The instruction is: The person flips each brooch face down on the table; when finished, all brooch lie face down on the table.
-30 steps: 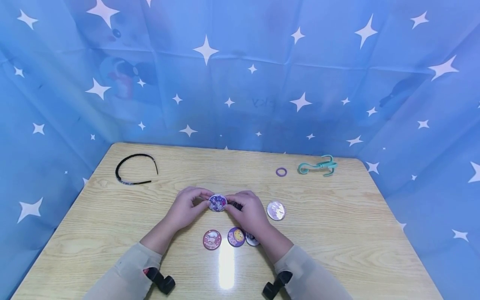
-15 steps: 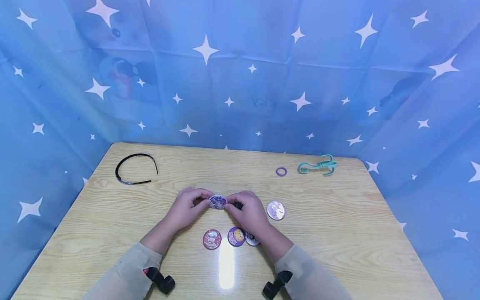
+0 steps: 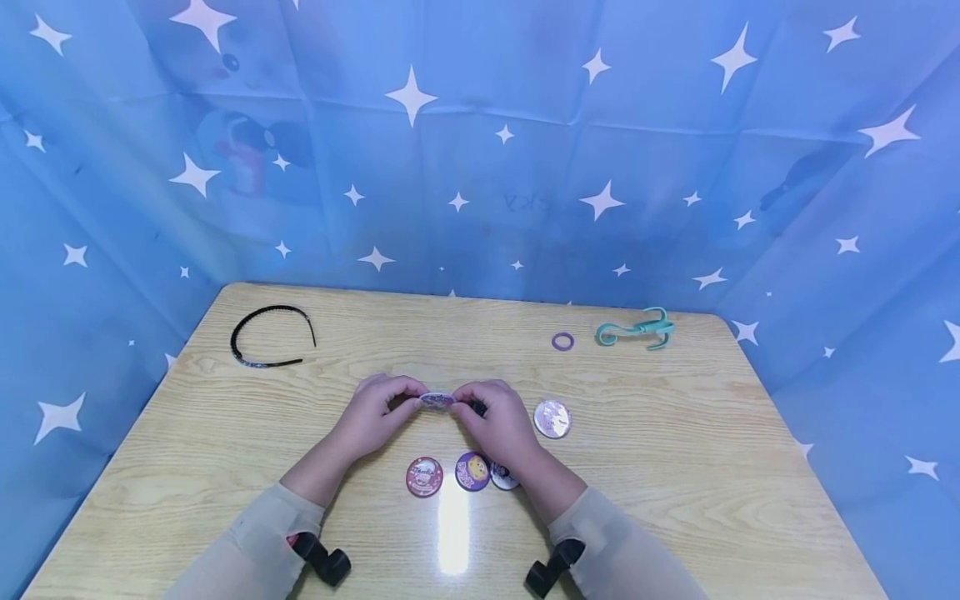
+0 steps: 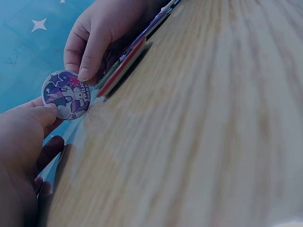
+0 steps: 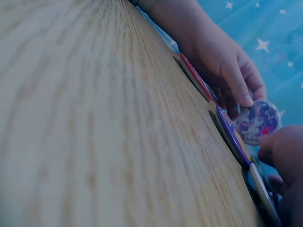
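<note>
A round button badge (image 3: pixel 437 401) with a purple pony-and-star print is pinched at its two sides by both hands, above the middle of the table. The left hand (image 3: pixel 378 414) grips its left edge between thumb and fingers; the right hand (image 3: pixel 497 423) pinches the right edge. From the head it shows nearly edge-on, while the left wrist view has the printed face of the badge (image 4: pixel 66 94) in full. A small dark thing (image 3: pixel 477 408), mostly hidden, lies by the right hand's fingers.
Nearer the person lie a red badge (image 3: pixel 424 477), a purple badge with a yellow figure (image 3: pixel 473 472) and one (image 3: pixel 504 476) partly behind the right wrist. A shiny pale badge (image 3: pixel 552 418) lies right. Farther back are a black headband (image 3: pixel 243 332), purple ring (image 3: pixel 562 342) and teal claw-like clip (image 3: pixel 637 330).
The held badge has tilted from facing the head camera to almost edge-on. Both hands stay in nearly the same place, still pinching it.
</note>
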Tool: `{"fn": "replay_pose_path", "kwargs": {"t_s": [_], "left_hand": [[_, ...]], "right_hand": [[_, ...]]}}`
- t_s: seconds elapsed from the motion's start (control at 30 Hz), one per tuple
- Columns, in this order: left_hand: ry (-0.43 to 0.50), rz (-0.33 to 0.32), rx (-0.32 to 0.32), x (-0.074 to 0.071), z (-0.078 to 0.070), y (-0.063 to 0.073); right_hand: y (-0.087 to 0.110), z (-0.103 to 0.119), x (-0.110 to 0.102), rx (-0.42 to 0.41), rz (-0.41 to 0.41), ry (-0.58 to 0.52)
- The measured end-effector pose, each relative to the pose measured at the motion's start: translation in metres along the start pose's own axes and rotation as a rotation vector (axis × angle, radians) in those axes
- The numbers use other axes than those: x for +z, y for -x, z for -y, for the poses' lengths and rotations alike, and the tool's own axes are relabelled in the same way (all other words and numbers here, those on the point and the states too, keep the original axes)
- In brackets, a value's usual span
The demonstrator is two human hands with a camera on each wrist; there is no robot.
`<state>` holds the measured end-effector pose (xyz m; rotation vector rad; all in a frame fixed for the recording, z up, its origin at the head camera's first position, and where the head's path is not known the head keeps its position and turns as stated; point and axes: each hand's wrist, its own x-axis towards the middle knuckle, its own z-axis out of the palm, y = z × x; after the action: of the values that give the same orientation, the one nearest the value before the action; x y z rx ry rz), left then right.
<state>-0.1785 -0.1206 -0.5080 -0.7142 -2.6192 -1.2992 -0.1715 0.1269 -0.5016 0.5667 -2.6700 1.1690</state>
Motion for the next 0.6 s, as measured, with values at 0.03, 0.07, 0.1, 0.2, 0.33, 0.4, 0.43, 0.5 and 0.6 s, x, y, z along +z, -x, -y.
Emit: {"fn": "replay_pose_path", "kwargs": {"t_s": [0.03, 0.07, 0.1, 0.2, 0.33, 0.4, 0.43, 0.5, 0.6], "left_hand": [[-0.003, 0.001, 0.002, 0.0003, 0.0006, 0.0], [-0.005, 0.001, 0.004, 0.0006, 0.0011, -0.0001], [-0.007, 0.001, 0.008, 0.0009, 0.0015, -0.0001], [-0.008, 0.0, 0.016, 0.0014, 0.0022, 0.0], [-0.006, 0.001, 0.02, 0.0012, 0.0019, 0.0006], [-0.007, -0.002, 0.026, 0.0011, 0.0014, 0.0008], [-0.005, -0.005, 0.033, 0.0011, 0.0015, 0.0008], [-0.002, -0.01, 0.046, 0.0013, 0.0014, 0.0005], [0.007, -0.02, 0.065, 0.0017, 0.0019, -0.0003]], "right_hand": [[0.0, 0.0002, -0.0001, 0.002, 0.001, 0.0], [0.0, 0.0005, -0.0003, 0.003, 0.001, -0.001], [0.0001, 0.0006, -0.0004, 0.005, 0.003, 0.0], [0.0005, 0.0009, -0.0006, 0.002, 0.003, -0.002], [0.0007, 0.0005, -0.0004, -0.01, -0.001, 0.001], [0.0006, 0.0002, -0.0005, -0.027, -0.005, 0.004], [0.0004, -0.0001, -0.0004, -0.035, -0.007, 0.007], [0.0001, -0.0006, -0.0004, -0.057, -0.004, 0.015], [-0.0004, -0.0014, -0.0004, -0.097, 0.008, 0.038]]}}
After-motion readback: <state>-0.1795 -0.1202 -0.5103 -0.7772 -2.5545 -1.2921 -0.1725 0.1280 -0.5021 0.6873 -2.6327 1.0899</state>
